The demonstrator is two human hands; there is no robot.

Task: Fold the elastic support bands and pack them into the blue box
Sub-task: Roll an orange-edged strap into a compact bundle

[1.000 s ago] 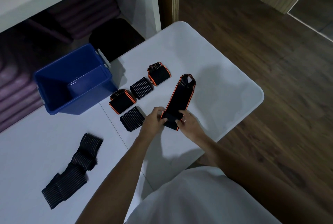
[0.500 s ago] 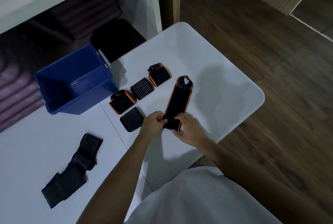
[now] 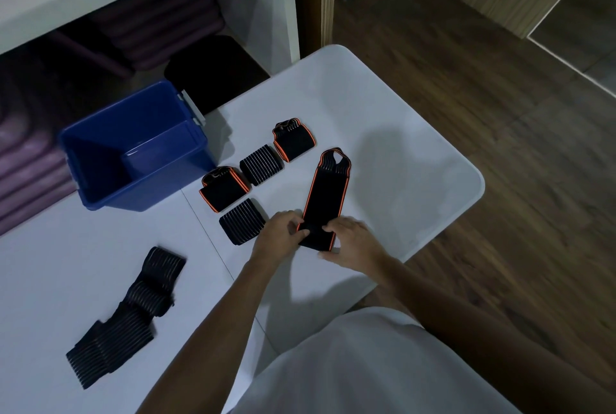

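Observation:
A long black band with orange edges (image 3: 328, 193) lies stretched on the white table (image 3: 400, 160). My left hand (image 3: 281, 230) pinches its near end from the left. My right hand (image 3: 355, 242) grips the same end from the right, fingers on top of the fold. Two folded orange-edged bands (image 3: 225, 188) (image 3: 293, 142) and two folded striped black bands (image 3: 261, 163) (image 3: 241, 222) lie between the long band and the blue box (image 3: 133, 147). The box stands open at the left with nothing visible inside. An unfolded striped band (image 3: 128, 313) lies at the near left.
The table's rounded right edge drops to a wooden floor (image 3: 500, 113). Behind the box stands a black stool (image 3: 213, 73) under a white shelf unit with purple rolled mats (image 3: 160, 23). My white shirt (image 3: 360, 367) fills the bottom of the view.
The near end of the long band has been folded over by both hands, and the band has swung a little more upright. The other bands and the box have stayed put.

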